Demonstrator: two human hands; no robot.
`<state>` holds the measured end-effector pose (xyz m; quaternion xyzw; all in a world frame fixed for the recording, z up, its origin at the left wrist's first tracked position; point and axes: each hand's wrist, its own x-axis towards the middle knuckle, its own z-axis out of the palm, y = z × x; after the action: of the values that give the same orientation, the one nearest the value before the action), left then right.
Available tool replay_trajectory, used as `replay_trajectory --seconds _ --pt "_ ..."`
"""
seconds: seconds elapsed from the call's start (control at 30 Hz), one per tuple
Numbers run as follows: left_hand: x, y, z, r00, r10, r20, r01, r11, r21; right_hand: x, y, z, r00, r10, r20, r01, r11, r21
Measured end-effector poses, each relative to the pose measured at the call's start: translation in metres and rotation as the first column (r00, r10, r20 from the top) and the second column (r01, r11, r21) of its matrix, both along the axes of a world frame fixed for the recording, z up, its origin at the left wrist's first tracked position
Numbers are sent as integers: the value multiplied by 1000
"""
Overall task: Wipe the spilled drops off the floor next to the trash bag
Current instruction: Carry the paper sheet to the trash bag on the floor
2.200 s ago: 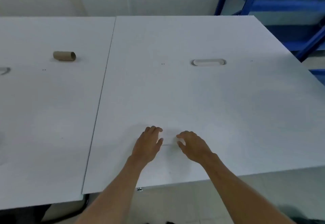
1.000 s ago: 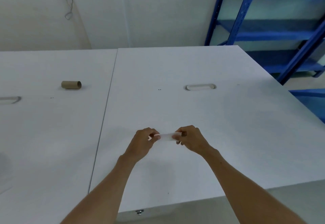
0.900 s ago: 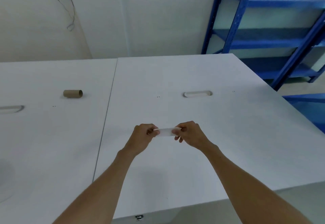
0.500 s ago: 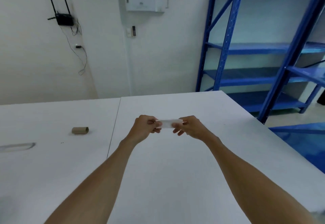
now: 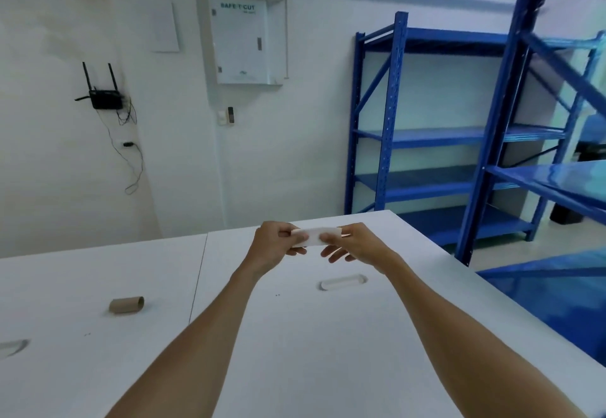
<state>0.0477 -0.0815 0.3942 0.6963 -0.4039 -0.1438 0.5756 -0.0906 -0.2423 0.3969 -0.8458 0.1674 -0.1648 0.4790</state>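
Note:
A small folded white tissue (image 5: pixel 315 236) is held in the air above the white table (image 5: pixel 328 345), stretched between both hands. My left hand (image 5: pixel 273 247) pinches its left end and my right hand (image 5: pixel 355 243) pinches its right end with thumb and fingertips, the other fingers spread below. Both arms reach forward over the table. No trash bag and no drops are in view; only a strip of floor (image 5: pixel 564 240) shows at the right.
An empty cardboard tube (image 5: pixel 126 305) lies on the left table top. An oval cable slot (image 5: pixel 342 282) is cut into the table beyond my hands. Blue metal shelving (image 5: pixel 459 137) stands at the right. A router (image 5: pixel 104 98) and a white electrical box (image 5: pixel 241 40) hang on the wall.
The tissue was picked off the table with both hands and raised. The camera has tilted up from the table top to the wall and shelving.

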Motion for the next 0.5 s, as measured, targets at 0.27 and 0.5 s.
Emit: replay_trajectory --seconds 0.27,0.5 --pt "-11 -29 12 993 -115 31 115 993 21 -30 3 2 980 -198 16 197 980 17" --pt "-60 -64 15 942 -327 72 326 945 16 -107 7 4 915 -402 24 402 916 -1"
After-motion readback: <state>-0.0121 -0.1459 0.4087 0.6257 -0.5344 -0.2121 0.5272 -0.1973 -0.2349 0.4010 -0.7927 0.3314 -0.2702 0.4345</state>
